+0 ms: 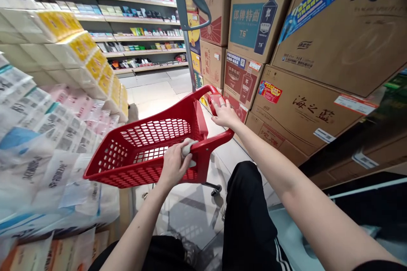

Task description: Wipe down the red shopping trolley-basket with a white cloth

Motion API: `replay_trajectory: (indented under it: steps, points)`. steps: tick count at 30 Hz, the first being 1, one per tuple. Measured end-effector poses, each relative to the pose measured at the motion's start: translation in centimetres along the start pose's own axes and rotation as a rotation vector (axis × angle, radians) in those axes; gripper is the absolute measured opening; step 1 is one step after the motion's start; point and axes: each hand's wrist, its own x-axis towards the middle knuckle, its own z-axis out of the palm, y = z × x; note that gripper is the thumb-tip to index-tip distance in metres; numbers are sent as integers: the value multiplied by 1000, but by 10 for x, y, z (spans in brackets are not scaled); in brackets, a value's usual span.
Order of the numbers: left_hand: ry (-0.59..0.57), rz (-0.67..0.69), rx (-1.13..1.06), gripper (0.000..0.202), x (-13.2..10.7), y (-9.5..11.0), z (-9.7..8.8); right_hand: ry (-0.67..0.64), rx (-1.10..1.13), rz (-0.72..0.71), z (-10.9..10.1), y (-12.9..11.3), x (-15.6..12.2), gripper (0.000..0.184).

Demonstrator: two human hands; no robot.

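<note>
A red plastic shopping cart [149,135] with slotted basket walls stands in front of me, turned with its handle towards my right. My left hand [175,161] is closed at the near side of the basket, by the handle's base. Between its thumb and fingers shows a small grey-white thing [188,147]; whether it belongs to the cart I cannot tell. My right hand [225,113] lies over the cart's red handle [219,136], its fingers spread and touching the red part there. A caster wheel [216,189] shows beneath the cart.
Stacked cardboard cartons [244,17] line the right side, with a grey upright handle [193,8] before them. Tissue packs [60,161] are piled close on the left. Shelves [133,21] of small boxes stand behind. Tiled floor [178,78] runs between; my legs are below.
</note>
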Motion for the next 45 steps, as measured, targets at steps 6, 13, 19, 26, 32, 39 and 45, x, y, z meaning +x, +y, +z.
replay_trajectory:
  steps: [6,13,19,26,32,39,45]
  points:
    - [-47,43,-169,59,6,12,-5,24,12,-12,2,1,5,78]
    - [-173,178,-29,52,25,-10,-15,43,5,-16,5,-3,7,77]
    - [-260,226,42,46,34,-14,-24,50,-13,-31,3,-4,6,77]
    - [-236,207,206,38,37,-9,-12,45,-35,-48,4,-3,8,80]
    - [-265,270,212,36,44,-11,-5,39,-41,-82,4,5,14,79]
    - [-224,194,228,30,15,-62,-11,30,-44,-78,5,4,15,79]
    - [-177,85,340,31,-21,-99,-26,34,-51,-90,7,1,16,80]
